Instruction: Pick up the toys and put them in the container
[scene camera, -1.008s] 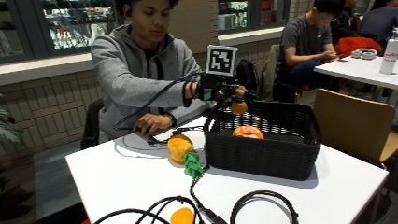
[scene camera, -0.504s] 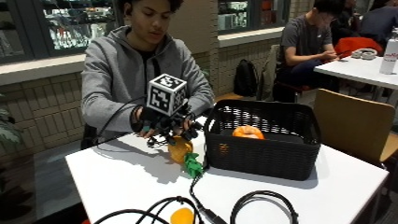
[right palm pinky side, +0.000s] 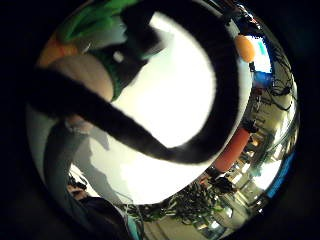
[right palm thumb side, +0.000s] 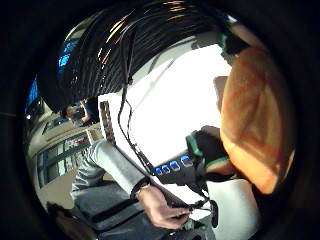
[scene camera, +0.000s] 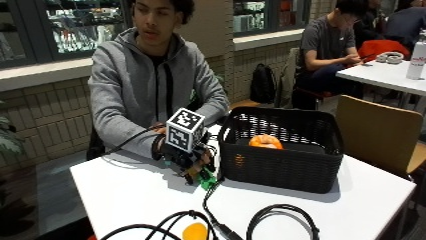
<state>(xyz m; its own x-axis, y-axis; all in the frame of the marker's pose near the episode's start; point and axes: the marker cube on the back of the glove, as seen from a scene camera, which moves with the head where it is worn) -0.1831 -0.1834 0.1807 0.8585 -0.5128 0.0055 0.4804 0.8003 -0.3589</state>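
Presently the person sits behind the white table (scene camera: 120, 192) with the gloved right hand (scene camera: 188, 159) lowered onto the tabletop just beside the left wall of the black basket (scene camera: 279, 160). That hand lies over an orange toy with a green top (scene camera: 205, 176), of which only the green end and a sliver of orange show below the glove in the outside view. In the thumb side palm view the orange toy (right palm thumb side: 255, 120) fills much of the picture, close against the palm, and a gloved finger (right palm thumb side: 207, 150) curls beside it; whether the fingers have closed round the toy cannot be told. One orange toy (scene camera: 266, 141) lies inside the basket, near its back wall. Another orange toy (scene camera: 194, 231) rests at the front edge of the table. The bare left hand (right palm thumb side: 162, 210) rests near the person's lap, apart from the toys.
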